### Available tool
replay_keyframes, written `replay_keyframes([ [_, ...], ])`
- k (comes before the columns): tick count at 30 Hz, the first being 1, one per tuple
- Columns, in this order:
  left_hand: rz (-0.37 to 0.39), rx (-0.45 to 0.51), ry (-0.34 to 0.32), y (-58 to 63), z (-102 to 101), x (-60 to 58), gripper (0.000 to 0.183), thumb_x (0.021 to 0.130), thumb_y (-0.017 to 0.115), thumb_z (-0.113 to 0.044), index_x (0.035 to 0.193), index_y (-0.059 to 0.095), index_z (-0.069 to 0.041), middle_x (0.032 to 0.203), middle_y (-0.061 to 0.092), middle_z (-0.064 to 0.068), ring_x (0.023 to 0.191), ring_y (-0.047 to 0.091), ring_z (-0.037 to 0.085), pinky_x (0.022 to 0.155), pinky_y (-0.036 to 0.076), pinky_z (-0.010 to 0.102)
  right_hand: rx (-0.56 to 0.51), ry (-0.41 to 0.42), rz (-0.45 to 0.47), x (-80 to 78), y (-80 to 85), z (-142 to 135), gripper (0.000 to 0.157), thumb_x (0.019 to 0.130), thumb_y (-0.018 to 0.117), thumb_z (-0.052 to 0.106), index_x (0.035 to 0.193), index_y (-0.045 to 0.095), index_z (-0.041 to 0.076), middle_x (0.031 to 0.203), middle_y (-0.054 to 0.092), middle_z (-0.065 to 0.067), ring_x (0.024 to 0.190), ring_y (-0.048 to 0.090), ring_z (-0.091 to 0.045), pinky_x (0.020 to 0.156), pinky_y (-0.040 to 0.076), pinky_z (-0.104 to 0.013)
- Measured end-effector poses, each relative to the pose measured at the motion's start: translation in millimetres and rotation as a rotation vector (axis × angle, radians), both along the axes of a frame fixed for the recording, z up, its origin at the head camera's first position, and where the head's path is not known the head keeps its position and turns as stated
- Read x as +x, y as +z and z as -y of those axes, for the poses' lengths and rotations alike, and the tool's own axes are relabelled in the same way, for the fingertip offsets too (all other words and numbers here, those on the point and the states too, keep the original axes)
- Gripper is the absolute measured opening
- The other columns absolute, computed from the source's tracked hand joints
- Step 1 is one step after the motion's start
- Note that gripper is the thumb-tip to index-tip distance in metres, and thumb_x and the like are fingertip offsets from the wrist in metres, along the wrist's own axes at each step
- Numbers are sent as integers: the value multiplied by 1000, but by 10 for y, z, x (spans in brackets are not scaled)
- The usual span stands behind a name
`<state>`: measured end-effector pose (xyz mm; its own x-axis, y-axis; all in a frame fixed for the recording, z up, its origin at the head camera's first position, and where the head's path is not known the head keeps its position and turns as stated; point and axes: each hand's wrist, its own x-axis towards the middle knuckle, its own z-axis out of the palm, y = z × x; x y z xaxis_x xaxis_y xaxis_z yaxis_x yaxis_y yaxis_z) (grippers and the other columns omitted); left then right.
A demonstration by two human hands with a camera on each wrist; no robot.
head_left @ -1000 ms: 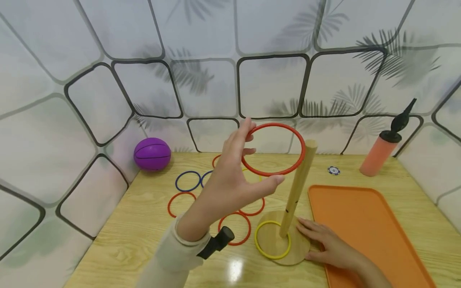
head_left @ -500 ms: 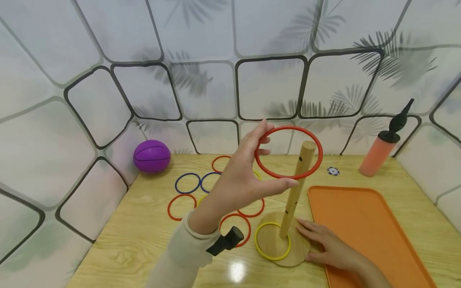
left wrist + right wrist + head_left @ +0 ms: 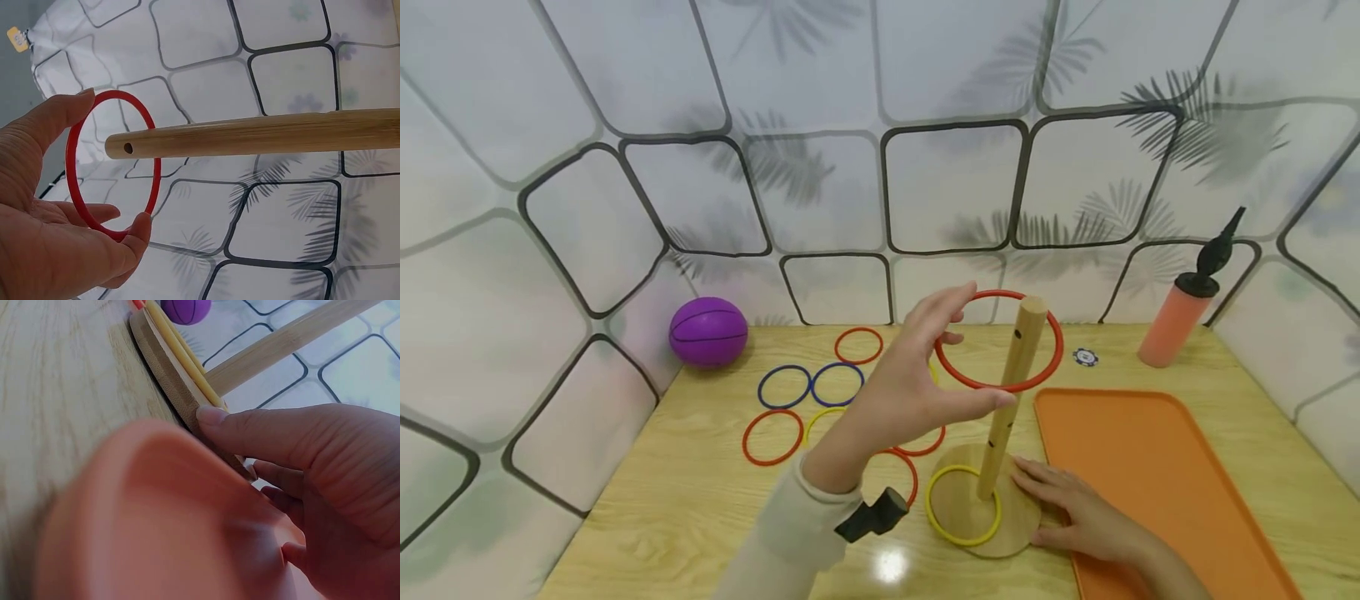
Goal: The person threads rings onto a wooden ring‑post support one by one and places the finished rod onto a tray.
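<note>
My left hand (image 3: 906, 379) pinches a red ring (image 3: 1033, 379) between thumb and fingers, high over the table. The ring is level with the top of a wooden peg (image 3: 1009, 387). The peg's tip shows inside the ring's outline in the head and left wrist views; whether it passes through, I cannot tell. The peg rises from a round wooden base (image 3: 1022, 517), where a yellow ring (image 3: 931, 517) lies around the peg's foot. My right hand (image 3: 1093, 517) rests at the base's right edge, its thumb (image 3: 250, 428) touching the rim in the right wrist view.
Left of the base lie several rings, red (image 3: 745, 442) and blue (image 3: 760, 387) among them, partly hidden by my left arm. An orange tray (image 3: 1150, 450) is at the right. Behind are a purple ball (image 3: 709, 333), a chip (image 3: 1085, 357) and a pink pump (image 3: 1176, 325).
My left hand has carried the red ring to the right and then lowered it, so the peg's top now shows within its outline. The right hand stays at the base.
</note>
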<state>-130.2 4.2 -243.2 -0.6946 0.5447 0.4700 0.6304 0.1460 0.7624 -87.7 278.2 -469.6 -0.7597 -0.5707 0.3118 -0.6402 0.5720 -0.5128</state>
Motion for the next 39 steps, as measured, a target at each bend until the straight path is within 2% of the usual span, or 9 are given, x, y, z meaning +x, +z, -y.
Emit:
replay_keyframes([
  [5, 36, -31, 11, -97, -1, -6, 92, 72, 83, -16, 148, 32, -18, 148, 30, -3, 114, 46, 15, 94, 43, 32, 15, -14, 44, 14, 14, -13, 64, 85, 68, 36, 140, 48, 10, 148, 38, -10, 136, 15, 1, 102, -2, -6],
  [12, 35, -72, -30, -333, 12, -3, 94, 72, 83, -17, 149, 29, -14, 149, 29, -4, 127, 32, 13, 98, 39, 35, 0, -16, 95, 7, 29, -35, 64, 85, 69, 35, 140, 47, 9, 148, 37, -12, 138, 16, -3, 102, -3, -6],
  [18, 192, -101, 11, -643, 14, 46, 93, 72, 84, -24, 148, 31, -21, 150, 28, -7, 132, 25, 13, 103, 32, 47, 18, -45, 137, 24, 47, -40, 65, 86, 67, 38, 141, 46, 10, 146, 38, -16, 135, 30, -29, 101, -1, -6],
  [28, 358, -67, 70, -1190, 61, 58, 91, 70, 85, -25, 146, 35, -21, 150, 32, -1, 138, 21, 22, 106, 26, 54, 38, -64, 176, -6, 69, 16, 65, 86, 66, 39, 141, 46, 11, 147, 37, -16, 131, 31, -44, 101, -4, -6],
  [30, 372, -76, 85, -1281, 64, 57, 91, 70, 85, -25, 146, 36, -18, 150, 33, 1, 138, 22, 25, 106, 26, 55, 35, -66, 194, -17, 78, 26, 65, 86, 66, 39, 142, 45, 12, 147, 37, -16, 131, 30, -45, 105, -1, -13],
  [32, 385, -86, 89, -1363, 52, 56, 92, 69, 86, -24, 145, 37, -15, 150, 33, 5, 137, 22, 28, 105, 26, 56, 31, -65, 205, -23, 85, 32, 65, 86, 66, 38, 143, 44, 14, 147, 36, -16, 132, 29, -44, 111, 5, -27],
  [35, 422, -110, 99, -1485, 13, 60, 92, 68, 86, -22, 145, 37, -12, 150, 32, 9, 136, 23, 31, 104, 27, 57, 17, -69, 206, -21, 89, 29, 66, 86, 68, 36, 143, 43, 15, 148, 36, -16, 133, 29, -41, 107, 11, -45],
  [37, 455, -116, 102, -1573, -24, 75, 93, 67, 87, -21, 145, 38, -11, 150, 31, 12, 136, 23, 32, 105, 28, 57, 15, -69, 195, -4, 89, 11, 66, 85, 68, 35, 143, 43, 15, 147, 36, -17, 132, 29, -41, 108, 9, -41],
  [39, 479, -121, 109, -1657, -67, 94, 92, 66, 88, -20, 144, 39, -10, 149, 32, 12, 136, 23, 33, 105, 27, 57, 10, -66, 170, 27, 83, -19, 66, 85, 69, 33, 143, 44, 14, 147, 37, -17, 133, 30, -39, 109, 5, -28],
])
